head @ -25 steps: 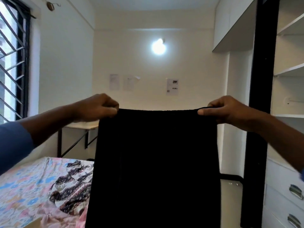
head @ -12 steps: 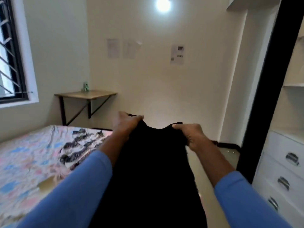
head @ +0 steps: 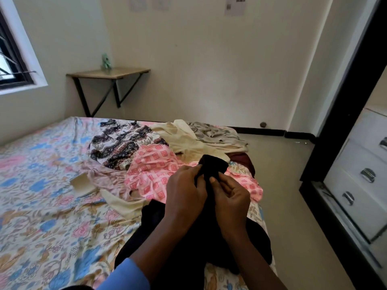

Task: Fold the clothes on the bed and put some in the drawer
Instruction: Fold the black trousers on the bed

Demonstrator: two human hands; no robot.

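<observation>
On my feed, pale cream walls [head: 209,59] meet in a corner. At left a dark-framed, barred window [head: 12,59] lets in daylight. A wooden wall table [head: 109,73] on black brackets [head: 81,97] sits near that corner, a small green object [head: 106,61] on it. Papers [head: 235,5] hang high on the far wall. Beige floor [head: 293,206] runs to a dark skirting [head: 261,130]; white drawers [head: 354,162] with metal handles [head: 368,175] stand at right.

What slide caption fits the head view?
Folding: left hand and right hand pinch a black fabric garment over the floral-sheeted bed.
</observation>
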